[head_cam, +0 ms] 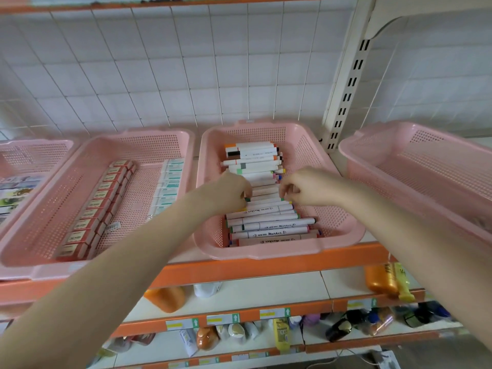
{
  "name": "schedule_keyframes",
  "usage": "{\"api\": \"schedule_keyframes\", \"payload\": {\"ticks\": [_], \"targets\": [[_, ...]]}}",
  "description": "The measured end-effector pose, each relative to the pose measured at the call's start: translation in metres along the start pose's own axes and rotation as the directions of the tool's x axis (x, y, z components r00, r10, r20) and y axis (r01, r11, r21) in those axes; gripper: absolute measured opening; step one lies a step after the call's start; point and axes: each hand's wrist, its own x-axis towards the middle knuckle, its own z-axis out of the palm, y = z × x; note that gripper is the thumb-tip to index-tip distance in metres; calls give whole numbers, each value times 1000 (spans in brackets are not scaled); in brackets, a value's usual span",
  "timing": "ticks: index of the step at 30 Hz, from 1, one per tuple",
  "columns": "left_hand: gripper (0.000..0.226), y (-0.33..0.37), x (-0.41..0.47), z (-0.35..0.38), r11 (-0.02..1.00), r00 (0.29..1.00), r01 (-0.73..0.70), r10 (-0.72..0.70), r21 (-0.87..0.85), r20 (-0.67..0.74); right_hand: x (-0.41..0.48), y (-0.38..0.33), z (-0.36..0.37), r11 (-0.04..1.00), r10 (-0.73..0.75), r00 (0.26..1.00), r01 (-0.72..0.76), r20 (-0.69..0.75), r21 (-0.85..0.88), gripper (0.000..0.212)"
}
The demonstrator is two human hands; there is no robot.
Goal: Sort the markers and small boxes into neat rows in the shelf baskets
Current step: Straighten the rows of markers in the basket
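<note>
A pink basket (343,222) in the middle of the shelf holds a long row of white markers (269,225) with coloured caps, lying crosswise. My left hand (231,193) and my right hand (303,187) reach into it from both sides. Their curled fingers pinch the two ends of the markers midway along the row. The markers under my hands are partly hidden. To the left, a wider pink basket (48,209) holds a row of small red boxes (95,206) and a row of small teal and white boxes (169,185).
Another pink basket (415,166) sits tilted at the right, with nothing visible inside. A further basket (34,153) at the far left holds packets. The orange shelf edge (239,270) runs below. Lower shelves carry bottles (383,280) and small goods. A slotted upright post (348,83) stands behind.
</note>
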Motion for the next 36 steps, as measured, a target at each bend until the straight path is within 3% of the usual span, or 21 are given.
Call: {"api": "schedule_keyframes", "payload": {"ticks": [5,10,12,14,16,18,22,25,31,32,36], "targets": [[43,-15,33,-8,958,961,197,-231,-207,-152,32,9,-7,994,92,989,-86,-119,61,27],[61,-3,47,-7,840,875,378,-461,-390,-145,67,26,-4,972,217,967,-200,-138,124,30],[70,7,51,0,699,817,447,-573,-559,-62,81,29,-3,952,282,950,-261,-135,158,26],[70,7,59,4,439,748,422,-663,-793,31,95,32,0,933,326,936,-296,-133,206,21],[56,6,62,1,433,754,439,-654,-787,61,115,45,10,898,360,926,-310,-115,313,23],[49,6,58,-13,267,752,387,-645,-883,135,127,50,17,793,400,914,-313,-60,522,26],[59,-1,67,-28,121,701,346,-693,-931,170,122,39,14,537,428,903,-290,40,792,65],[62,2,71,-24,142,707,341,-690,-929,154,115,34,10,413,428,897,-306,114,858,79],[74,-21,86,-9,-67,659,271,-714,-960,235,182,90,53,406,358,914,-335,189,850,138],[76,-26,90,-5,-77,661,268,-711,-960,241,172,83,48,407,379,908,-338,179,849,133],[75,-18,87,-14,-82,679,248,-696,-965,233,116,25,2,388,467,877,-323,118,863,77]]}}
